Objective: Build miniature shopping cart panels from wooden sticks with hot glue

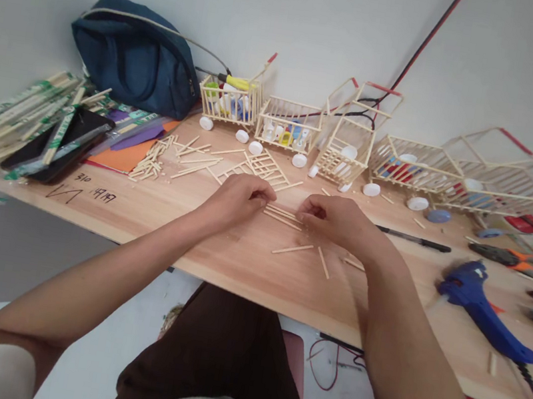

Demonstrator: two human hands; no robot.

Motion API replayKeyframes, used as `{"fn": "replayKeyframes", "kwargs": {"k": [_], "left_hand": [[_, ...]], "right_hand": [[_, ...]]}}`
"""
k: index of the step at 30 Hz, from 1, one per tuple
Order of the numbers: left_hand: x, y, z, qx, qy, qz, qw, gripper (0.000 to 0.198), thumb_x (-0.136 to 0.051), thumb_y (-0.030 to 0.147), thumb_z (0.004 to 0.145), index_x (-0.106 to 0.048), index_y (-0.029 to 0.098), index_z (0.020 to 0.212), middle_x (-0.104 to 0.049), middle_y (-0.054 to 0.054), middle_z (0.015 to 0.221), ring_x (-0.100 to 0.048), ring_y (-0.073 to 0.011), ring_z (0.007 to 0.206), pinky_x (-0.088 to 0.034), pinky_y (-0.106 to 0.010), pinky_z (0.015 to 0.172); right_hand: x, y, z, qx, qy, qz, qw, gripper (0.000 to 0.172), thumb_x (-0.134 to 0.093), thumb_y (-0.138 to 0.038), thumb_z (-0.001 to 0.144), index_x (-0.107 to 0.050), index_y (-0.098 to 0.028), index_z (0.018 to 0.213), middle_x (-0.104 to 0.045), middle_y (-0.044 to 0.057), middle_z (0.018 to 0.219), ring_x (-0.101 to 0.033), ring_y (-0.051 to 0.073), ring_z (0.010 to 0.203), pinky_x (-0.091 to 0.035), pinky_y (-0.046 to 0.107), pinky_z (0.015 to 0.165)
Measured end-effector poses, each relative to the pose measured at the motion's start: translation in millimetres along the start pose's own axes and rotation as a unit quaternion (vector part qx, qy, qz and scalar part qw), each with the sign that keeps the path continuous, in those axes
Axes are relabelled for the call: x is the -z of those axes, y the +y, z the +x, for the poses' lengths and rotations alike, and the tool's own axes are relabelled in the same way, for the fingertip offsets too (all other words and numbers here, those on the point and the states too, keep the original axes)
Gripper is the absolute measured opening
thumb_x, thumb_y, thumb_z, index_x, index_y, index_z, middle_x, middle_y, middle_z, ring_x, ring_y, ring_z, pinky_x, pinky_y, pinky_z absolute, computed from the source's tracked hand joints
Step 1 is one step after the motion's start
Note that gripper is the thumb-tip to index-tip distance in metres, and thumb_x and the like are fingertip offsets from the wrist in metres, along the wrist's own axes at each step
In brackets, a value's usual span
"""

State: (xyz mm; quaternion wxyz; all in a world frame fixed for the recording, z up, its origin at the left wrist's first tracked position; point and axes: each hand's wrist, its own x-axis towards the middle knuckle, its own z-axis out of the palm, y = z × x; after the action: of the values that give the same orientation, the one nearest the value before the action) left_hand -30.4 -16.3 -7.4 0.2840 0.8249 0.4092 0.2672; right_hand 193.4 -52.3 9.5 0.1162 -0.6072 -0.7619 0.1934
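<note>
My left hand [237,199] and my right hand [337,220] rest on the wooden table [247,257], facing each other. Between them lie a few thin wooden sticks [282,215], and the fingertips of both hands pinch their ends. Two loose sticks [293,249] lie just in front of my right hand. A flat ladder-like stick panel [261,166] lies just behind my hands. A heap of cut sticks [151,161] sits to the left.
Several stick-built carts [288,125] with white wheels line the wall. A blue glue gun [482,308] with its cord, orange pliers [520,260] and a black pen [412,239] lie right. A dark blue bag [132,57] and packets of chopsticks [22,113] lie left.
</note>
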Motion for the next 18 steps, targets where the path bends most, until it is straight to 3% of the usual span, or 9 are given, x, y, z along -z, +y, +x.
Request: {"fn": "replayKeyframes", "kwargs": {"k": [3,10,18], "left_hand": [[-1.2,-1.0,-3.0,-0.021,-0.004,0.002,1.0,0.018,-0.058,0.011,0.075,-0.072,0.016,0.086,-0.07,-0.002,0.083,-0.061,-0.0131,0.076,-0.046,-0.025,0.073],[-7.6,-2.0,-6.1,-0.081,-0.012,0.057,0.995,0.013,-0.063,0.01,0.075,-0.071,0.016,0.084,-0.064,-0.003,0.085,-0.058,-0.0138,0.08,-0.044,-0.026,0.076],[-7.5,2.2,-6.6,-0.072,-0.01,0.069,0.995,0.009,-0.063,0.011,0.077,-0.07,0.016,0.079,-0.063,-0.003,0.083,-0.057,-0.0144,0.079,-0.044,-0.027,0.075]], "right_hand": [[-1.0,-4.1,-1.6,-0.006,0.004,0.0,1.0,0.007,-0.059,-0.025,0.076,-0.065,-0.021,0.074,-0.064,-0.001,0.067,-0.052,0.013,0.06,-0.033,0.025,0.058],[0.1,-8.3,-0.4,-0.019,-0.013,-0.011,1.0,0.008,-0.059,-0.023,0.077,-0.065,-0.02,0.073,-0.065,0.0,0.07,-0.052,0.013,0.062,-0.034,0.025,0.058],[5.2,5.5,-0.4,0.006,-0.001,0.027,1.0,0.01,-0.056,-0.024,0.077,-0.063,-0.019,0.071,-0.062,0.0,0.067,-0.051,0.012,0.061,-0.035,0.025,0.058]]}}
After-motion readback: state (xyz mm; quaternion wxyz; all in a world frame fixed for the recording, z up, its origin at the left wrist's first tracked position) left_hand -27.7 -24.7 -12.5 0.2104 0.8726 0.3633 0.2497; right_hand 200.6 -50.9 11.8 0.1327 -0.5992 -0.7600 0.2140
